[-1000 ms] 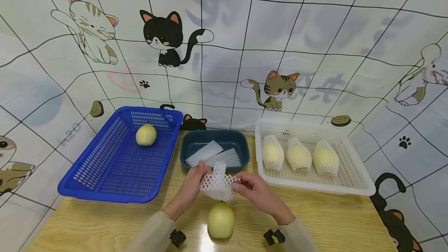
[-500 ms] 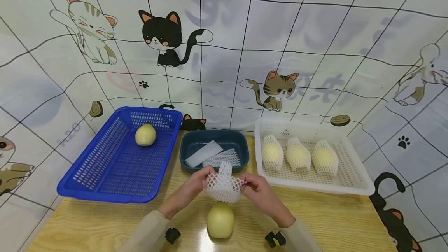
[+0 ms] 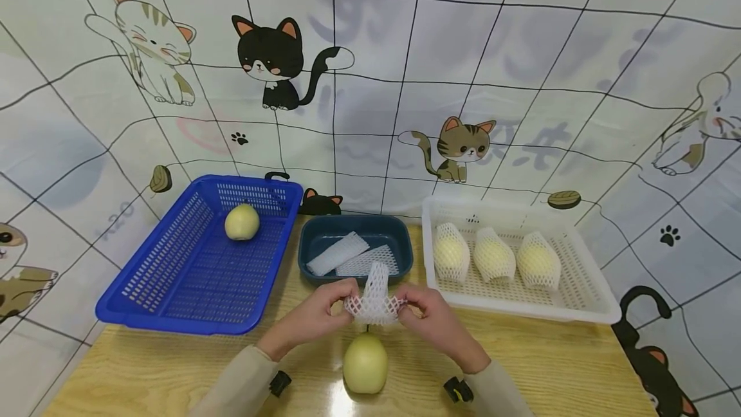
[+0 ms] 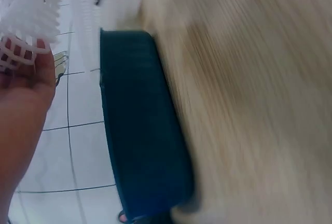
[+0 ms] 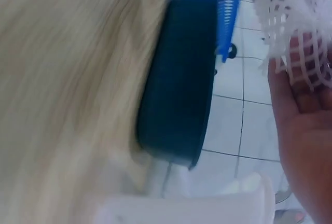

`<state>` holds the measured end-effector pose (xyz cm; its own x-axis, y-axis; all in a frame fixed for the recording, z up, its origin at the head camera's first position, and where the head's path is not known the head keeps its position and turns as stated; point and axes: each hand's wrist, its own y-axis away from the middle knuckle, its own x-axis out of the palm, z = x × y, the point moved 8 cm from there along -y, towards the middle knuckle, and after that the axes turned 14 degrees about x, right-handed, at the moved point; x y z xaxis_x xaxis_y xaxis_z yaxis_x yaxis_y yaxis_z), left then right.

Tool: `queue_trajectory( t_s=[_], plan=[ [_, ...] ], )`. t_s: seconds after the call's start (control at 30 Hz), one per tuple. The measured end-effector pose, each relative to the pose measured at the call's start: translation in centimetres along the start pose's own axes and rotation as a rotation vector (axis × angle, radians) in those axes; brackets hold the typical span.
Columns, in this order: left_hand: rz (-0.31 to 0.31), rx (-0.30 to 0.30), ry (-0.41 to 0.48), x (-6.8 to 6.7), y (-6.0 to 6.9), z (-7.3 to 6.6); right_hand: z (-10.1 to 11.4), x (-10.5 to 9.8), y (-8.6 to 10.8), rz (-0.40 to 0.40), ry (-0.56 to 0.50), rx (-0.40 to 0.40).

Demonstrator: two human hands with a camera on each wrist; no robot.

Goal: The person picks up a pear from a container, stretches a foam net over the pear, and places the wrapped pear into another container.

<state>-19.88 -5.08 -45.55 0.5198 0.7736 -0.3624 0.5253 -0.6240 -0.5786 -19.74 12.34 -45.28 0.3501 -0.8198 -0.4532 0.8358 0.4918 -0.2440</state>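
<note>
A white foam fruit net (image 3: 376, 298) is stretched between both hands, its narrow end pointing up and its wide rim spread. My left hand (image 3: 315, 314) pinches the left side of the rim, and my right hand (image 3: 437, 320) pinches the right side. Just below the net, a yellow-green pear (image 3: 365, 365) stands on the table, its dark stem pointing up toward the net; the two look slightly apart. In the left wrist view the net (image 4: 31, 16) shows with fingers inside its mesh edge. The right wrist view shows the mesh (image 5: 295, 27) over the fingertips.
Behind the hands stands a dark teal bin (image 3: 307, 243) with flat foam nets (image 3: 338, 254) inside. On the left, a blue basket (image 3: 191, 324) holds one pear (image 3: 242, 222). A white basket (image 3: 521, 311) on the right holds three netted pears (image 3: 494, 256).
The net's rim has been spread wider between the hands and the net has shifted slightly right. My left hand has moved round to its left edge. The pear has stayed in place.
</note>
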Motion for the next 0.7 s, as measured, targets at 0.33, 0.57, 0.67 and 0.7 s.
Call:
queue_trajectory(
  t_s=[0.33, 0.57, 0.67, 0.7],
  plan=[
    [0.123, 0.006, -0.418, 0.1, 0.8, 1.2, 1.3, 1.8, 0.2, -0.087, 0.582, -0.283],
    [0.156, -0.094, -0.500, 0.0, 1.1, 2.1, 0.6, 2.4, -0.1, -0.098, 0.701, -0.275],
    [0.191, -0.121, -0.504, 0.3, 1.5, 2.6, -0.1, 2.6, -0.1, -0.066, 0.715, -0.229],
    [0.200, -0.119, -0.509, 0.3, 1.6, 2.7, -0.3, 2.6, -0.1, -0.052, 0.715, -0.212]
  ],
)
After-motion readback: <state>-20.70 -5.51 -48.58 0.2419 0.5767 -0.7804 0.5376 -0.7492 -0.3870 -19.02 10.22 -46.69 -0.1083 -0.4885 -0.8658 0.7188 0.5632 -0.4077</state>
